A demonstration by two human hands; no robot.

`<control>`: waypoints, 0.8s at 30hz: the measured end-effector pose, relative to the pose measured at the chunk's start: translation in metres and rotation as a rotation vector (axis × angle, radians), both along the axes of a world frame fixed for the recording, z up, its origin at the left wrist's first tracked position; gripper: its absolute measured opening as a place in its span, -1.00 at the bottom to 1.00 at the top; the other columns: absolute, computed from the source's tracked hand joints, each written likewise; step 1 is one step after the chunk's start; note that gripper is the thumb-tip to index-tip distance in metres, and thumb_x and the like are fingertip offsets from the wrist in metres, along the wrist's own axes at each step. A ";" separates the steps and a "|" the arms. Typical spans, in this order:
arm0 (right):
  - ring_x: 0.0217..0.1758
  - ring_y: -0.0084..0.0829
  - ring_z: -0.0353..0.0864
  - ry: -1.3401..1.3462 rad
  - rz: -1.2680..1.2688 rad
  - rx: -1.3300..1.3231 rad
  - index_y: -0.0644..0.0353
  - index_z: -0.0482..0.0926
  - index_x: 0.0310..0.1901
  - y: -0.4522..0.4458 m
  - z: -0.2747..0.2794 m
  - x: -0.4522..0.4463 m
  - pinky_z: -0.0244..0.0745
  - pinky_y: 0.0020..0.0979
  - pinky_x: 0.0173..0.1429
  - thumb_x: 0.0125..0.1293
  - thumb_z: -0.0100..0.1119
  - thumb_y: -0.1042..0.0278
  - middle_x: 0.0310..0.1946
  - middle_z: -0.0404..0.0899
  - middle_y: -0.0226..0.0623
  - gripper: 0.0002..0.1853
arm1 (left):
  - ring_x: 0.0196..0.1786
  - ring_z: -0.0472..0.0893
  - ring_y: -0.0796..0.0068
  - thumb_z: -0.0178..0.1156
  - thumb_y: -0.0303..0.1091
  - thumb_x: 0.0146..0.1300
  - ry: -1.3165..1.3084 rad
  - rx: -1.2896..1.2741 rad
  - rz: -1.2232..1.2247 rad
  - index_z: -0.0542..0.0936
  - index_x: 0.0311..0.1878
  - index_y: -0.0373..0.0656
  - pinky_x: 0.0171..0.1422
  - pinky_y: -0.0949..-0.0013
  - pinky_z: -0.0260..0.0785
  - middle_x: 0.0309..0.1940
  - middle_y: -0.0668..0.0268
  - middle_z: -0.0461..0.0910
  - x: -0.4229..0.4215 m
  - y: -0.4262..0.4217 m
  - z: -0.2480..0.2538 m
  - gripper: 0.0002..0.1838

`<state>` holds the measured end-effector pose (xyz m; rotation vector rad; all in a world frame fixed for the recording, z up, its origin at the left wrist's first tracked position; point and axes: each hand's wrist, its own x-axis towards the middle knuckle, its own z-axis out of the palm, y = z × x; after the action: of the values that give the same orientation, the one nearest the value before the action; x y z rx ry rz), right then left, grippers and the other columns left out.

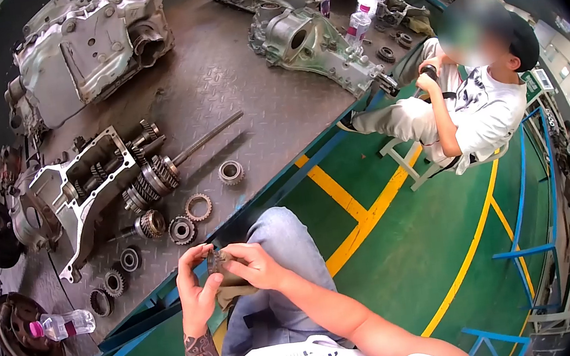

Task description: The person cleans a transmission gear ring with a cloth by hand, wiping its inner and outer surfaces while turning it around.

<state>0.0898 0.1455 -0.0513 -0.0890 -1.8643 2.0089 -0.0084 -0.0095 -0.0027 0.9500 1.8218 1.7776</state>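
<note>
Between the left hand (197,292) and the right hand (256,264), near the knee (282,230), a small dark metal part (214,261) is grasped by the fingers of both. For good control, it is best steadied by the left fingers and turned by the right, its rim kept uncovered. Beyond the hands, loose gears (154,225) are set near the workbench (268,130) edge, before an opened gearbox casing (106,186).

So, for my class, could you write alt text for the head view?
A person's left hand and right hand hold a small metal part beside a metal workbench carrying an opened gearbox housing and loose gears. Another person sits farther along, at right.
</note>
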 end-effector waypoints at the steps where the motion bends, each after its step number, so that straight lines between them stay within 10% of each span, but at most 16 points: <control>1: -0.26 -0.38 0.58 0.004 -0.001 0.010 0.34 0.58 -0.03 0.001 0.002 -0.001 0.51 -0.35 -0.12 0.44 0.21 0.33 -0.26 0.62 -0.15 -0.76 | 0.29 0.51 0.34 0.43 -0.25 0.26 -0.009 0.019 -0.001 0.39 0.39 -0.23 0.47 0.25 0.28 0.27 0.15 0.56 -0.001 0.000 -0.001 -0.31; 17: -0.43 -0.27 0.46 0.022 -0.052 0.098 0.35 0.52 -0.28 -0.003 -0.011 -0.003 0.39 -0.28 -0.31 0.39 0.32 0.23 -0.45 0.49 -0.15 -0.69 | 0.23 0.56 0.35 0.45 -0.44 0.12 0.129 -0.074 -0.090 0.42 0.35 -0.27 0.40 0.27 0.36 0.24 0.17 0.59 0.000 0.006 0.000 -0.30; 24: -0.29 -0.46 0.58 -0.070 -0.048 -0.113 0.32 0.57 -0.03 -0.006 0.004 -0.001 0.53 -0.34 -0.15 0.47 0.26 0.10 -0.34 0.63 -0.21 -0.63 | 0.18 0.59 0.23 0.49 -0.46 -0.05 0.026 -0.003 0.025 0.52 0.20 -0.24 0.37 0.20 0.39 0.11 0.18 0.62 0.013 0.015 0.000 -0.34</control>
<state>0.0890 0.1394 -0.0470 -0.2354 -1.7709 2.1028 0.0045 0.0059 -0.0032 0.9575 1.8596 1.7844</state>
